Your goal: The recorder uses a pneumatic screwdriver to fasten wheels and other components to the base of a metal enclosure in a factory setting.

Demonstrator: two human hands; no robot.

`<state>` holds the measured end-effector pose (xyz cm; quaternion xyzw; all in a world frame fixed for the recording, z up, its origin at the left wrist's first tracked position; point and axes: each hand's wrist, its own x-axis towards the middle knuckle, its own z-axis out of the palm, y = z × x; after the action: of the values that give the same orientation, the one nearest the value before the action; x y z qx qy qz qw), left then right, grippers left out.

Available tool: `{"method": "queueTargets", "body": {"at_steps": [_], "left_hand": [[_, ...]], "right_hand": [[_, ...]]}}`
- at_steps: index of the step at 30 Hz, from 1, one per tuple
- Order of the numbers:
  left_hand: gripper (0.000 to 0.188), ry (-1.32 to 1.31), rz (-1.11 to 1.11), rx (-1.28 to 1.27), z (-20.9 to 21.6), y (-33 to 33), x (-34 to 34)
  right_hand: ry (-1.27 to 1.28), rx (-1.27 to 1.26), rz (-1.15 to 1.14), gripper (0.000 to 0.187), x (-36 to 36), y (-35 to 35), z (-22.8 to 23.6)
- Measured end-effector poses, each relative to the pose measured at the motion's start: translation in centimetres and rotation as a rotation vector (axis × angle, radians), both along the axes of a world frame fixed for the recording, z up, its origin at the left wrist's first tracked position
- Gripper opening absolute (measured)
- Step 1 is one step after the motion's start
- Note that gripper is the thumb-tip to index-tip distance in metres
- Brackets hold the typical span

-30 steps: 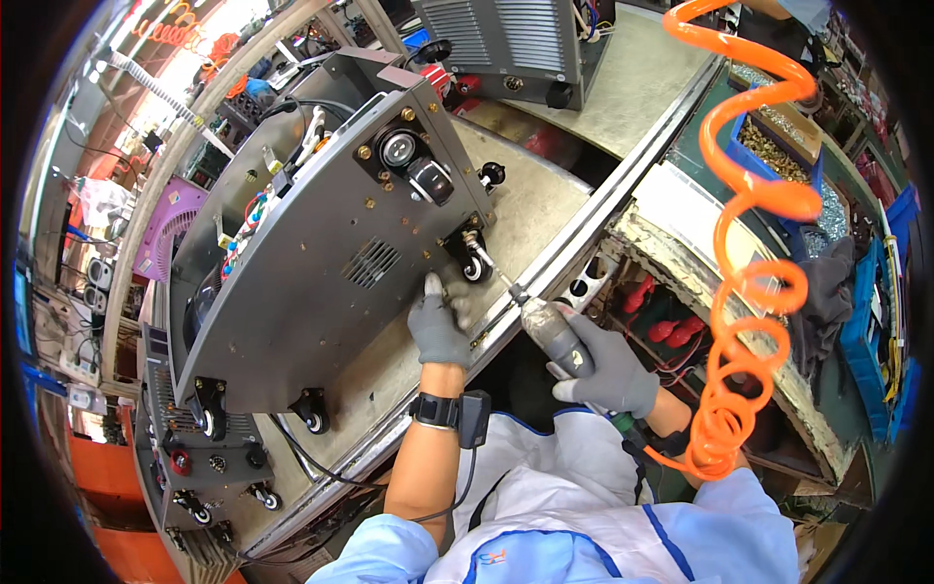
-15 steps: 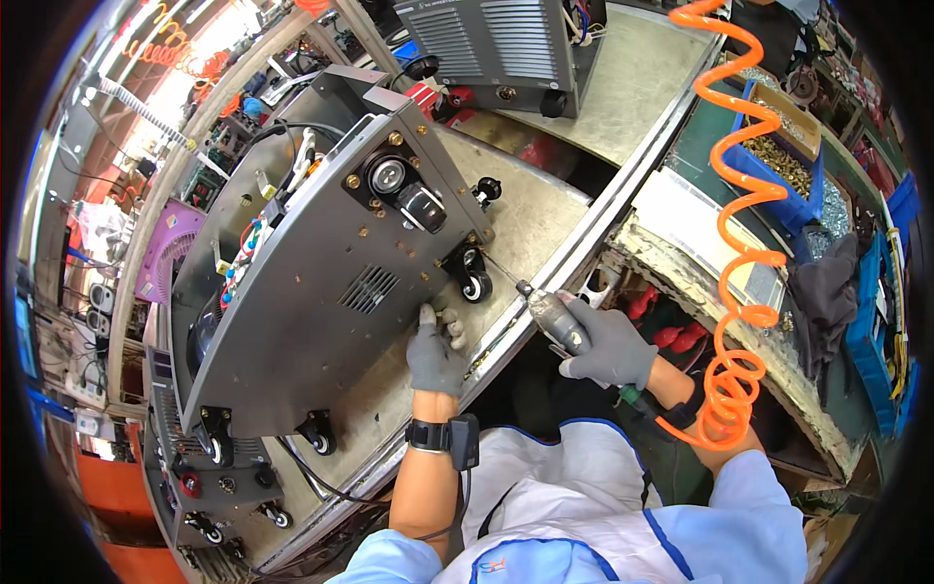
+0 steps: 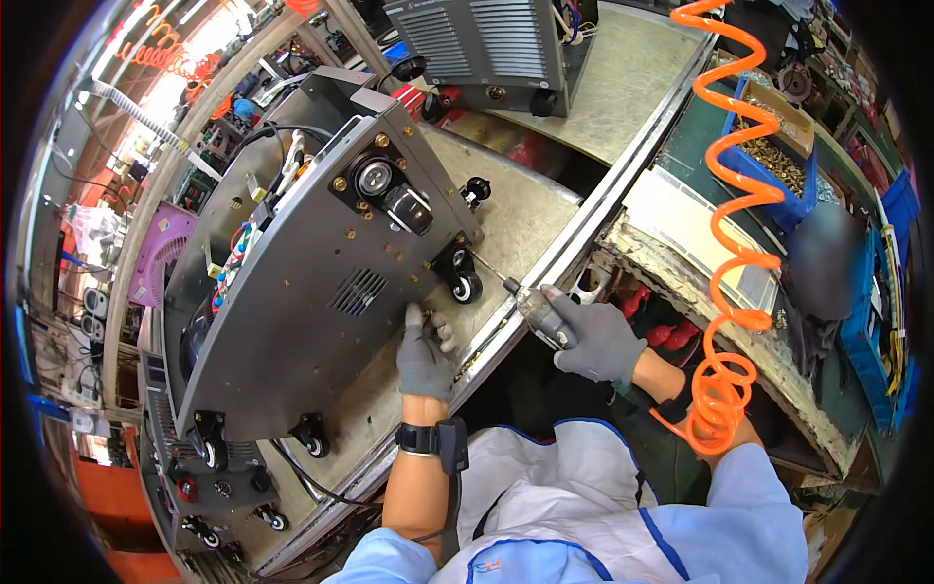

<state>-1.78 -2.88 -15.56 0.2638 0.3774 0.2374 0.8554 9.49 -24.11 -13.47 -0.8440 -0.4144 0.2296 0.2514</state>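
Observation:
A grey metal machine housing (image 3: 292, 282) stands tilted on the bench, its panel with casters facing me. My right hand (image 3: 605, 341), gloved in grey, is closed around a pneumatic screwdriver (image 3: 541, 315). The thin bit slants up and left to the bracket of a black caster (image 3: 460, 276) at the panel's right corner; the exact contact is too small to make out. Close to the panel's lower edge is my left hand (image 3: 425, 358), also gloved, its fingers curled together. Something small, perhaps brass-coloured, shows at its fingertips. More casters, including one swivel caster (image 3: 409, 209), are on the panel.
An orange coiled air hose (image 3: 744, 258) hangs at the right. Behind it, a blue bin (image 3: 778, 175) holds brass fasteners beside papers (image 3: 696, 219) on a side bench. Another grey machine (image 3: 486, 49) stands at the far end. A black cable (image 3: 321, 487) runs along the near edge.
The whole view has shifted slightly, so the scene sits a little further left. Both hands keep nearly the same places, and the screwdriver bit stays by the caster bracket.

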Motion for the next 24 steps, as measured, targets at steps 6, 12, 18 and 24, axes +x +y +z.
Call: {"method": "queueTargets", "body": {"at_steps": [6, 12, 18, 24], "left_hand": [[0.016, -0.011, -0.083, 0.042, -0.4, 1.1, -0.1], [0.022, -0.125, -0.298, 0.017, 0.2, 1.2, 0.8], [0.022, -0.14, -0.33, 0.097, 1.1, 1.0, 1.1], [0.02, 0.173, -0.346, 0.505, 2.3, 0.4, 1.0]], "right_hand": [[0.042, 0.054, -0.003, 0.088, -1.2, -1.5, 1.9], [0.33, 0.17, 0.108, 0.094, -2.2, -2.9, 3.3], [0.35, 0.095, 0.147, 0.094, -2.8, -2.4, 4.3], [0.218, 0.039, 0.17, 0.094, -3.3, -2.2, 4.4]]}}
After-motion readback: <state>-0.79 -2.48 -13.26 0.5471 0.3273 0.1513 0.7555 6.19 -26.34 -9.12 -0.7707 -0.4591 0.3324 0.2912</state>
